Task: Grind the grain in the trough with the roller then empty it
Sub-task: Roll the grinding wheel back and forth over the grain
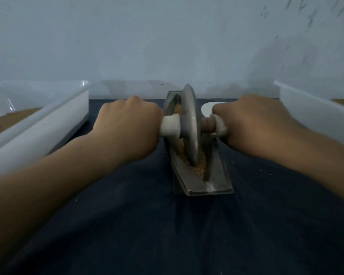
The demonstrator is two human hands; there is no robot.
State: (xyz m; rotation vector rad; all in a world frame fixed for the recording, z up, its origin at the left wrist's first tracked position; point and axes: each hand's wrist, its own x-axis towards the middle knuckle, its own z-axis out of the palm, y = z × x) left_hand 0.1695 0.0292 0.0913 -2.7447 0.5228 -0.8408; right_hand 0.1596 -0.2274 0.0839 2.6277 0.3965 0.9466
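A long grey metal trough [216, 185] lies lengthwise on a dark blue cloth, running away from me. Tan crushed grain [199, 165] fills its groove. A grey disc roller [190, 124] stands upright in the groove on a light-coloured axle. My left hand [127, 126] grips the left handle of the axle. My right hand [252, 124] grips the right handle. Both hands hide the handle ends.
A white plastic tub [48, 120] stands at the left and another white tub [316, 116] at the right, both holding tan grain. A small white dish [208, 109] sits behind my right hand. A pale wall closes the back.
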